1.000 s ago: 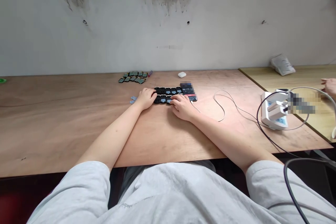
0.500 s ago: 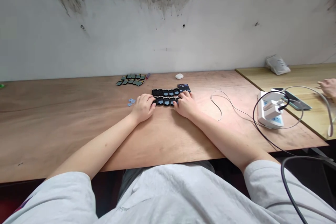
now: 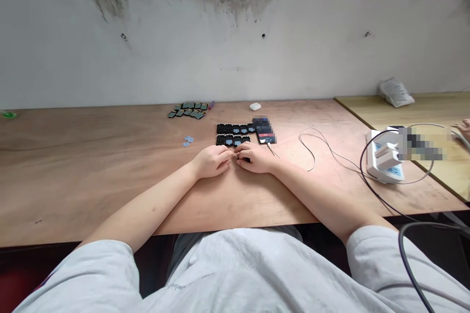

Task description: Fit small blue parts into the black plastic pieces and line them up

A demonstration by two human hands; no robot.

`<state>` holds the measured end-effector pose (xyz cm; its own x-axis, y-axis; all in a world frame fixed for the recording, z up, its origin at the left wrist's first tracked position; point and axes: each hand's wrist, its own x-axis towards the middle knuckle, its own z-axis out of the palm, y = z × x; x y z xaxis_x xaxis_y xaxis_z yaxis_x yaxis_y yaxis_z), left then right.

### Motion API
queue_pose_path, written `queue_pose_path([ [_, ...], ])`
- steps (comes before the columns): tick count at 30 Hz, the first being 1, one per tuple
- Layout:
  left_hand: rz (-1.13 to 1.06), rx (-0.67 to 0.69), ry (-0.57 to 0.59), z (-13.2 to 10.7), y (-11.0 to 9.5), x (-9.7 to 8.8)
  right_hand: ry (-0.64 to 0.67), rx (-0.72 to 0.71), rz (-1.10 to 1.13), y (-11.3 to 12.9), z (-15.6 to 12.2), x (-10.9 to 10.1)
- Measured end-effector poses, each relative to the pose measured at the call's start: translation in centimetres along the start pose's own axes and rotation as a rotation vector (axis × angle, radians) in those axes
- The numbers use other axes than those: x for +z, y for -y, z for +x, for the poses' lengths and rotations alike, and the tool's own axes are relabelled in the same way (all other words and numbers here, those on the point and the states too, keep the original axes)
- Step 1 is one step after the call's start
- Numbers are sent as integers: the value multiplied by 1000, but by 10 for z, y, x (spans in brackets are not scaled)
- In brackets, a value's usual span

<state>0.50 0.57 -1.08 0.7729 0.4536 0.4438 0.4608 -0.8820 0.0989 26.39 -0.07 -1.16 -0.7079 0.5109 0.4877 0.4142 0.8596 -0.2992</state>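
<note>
Two rows of black modules [image 3: 228,129], one phone [image 3: 265,132]. Our right hand [image 3: 257,158] grasps one dark piece [image 3: 246,159]; our left hand's [image 3: 212,162] hold we cannot tell.

The left hand [image 3: 212,162] and right hand [image 3: 257,158] meet fingertip to fingertip just above the near side of the bench [image 3: 110,166]; a black part [image 3: 245,159] shows within the right hand's curled fingers, and the left hand's grip is hidden. Beyond them lie two rows of black housings, an upper row [image 3: 236,129] and a lower row [image 3: 229,141], several bearing light-blue inserts. Loose light-blue pieces [image 3: 188,140] lie to the left. Green-faced boards [image 3: 188,110] are grouped farther back. A phone [image 3: 265,133], cable attached, lies right of the rows; a white case [image 3: 255,106] sits behind it.
</note>
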Motion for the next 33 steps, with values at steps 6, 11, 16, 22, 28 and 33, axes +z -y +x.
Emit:
queue_pose_path([
  [6, -38, 18, 66, 1, 1, 2, 30, -73, 29, 0, -1, 5],
  [11, -69, -21, 71, 2, 4, 4, 34, -64, 82, -6, 0, 13],
  [16, -110, -71, 16, 3, 4, 3, -25, 0, 128, -8, 4, 16],
  [22, -180, -43, -124, 4, 5, 1, -140, -68, 100, -11, 16, 21],
  [28, -143, -41, -189, -1, 15, 3, -280, -39, 32, -14, 21, 27],
  [33, -43, -271, -383, -5, 37, 0, -328, -43, -48, -11, 19, 25],
])
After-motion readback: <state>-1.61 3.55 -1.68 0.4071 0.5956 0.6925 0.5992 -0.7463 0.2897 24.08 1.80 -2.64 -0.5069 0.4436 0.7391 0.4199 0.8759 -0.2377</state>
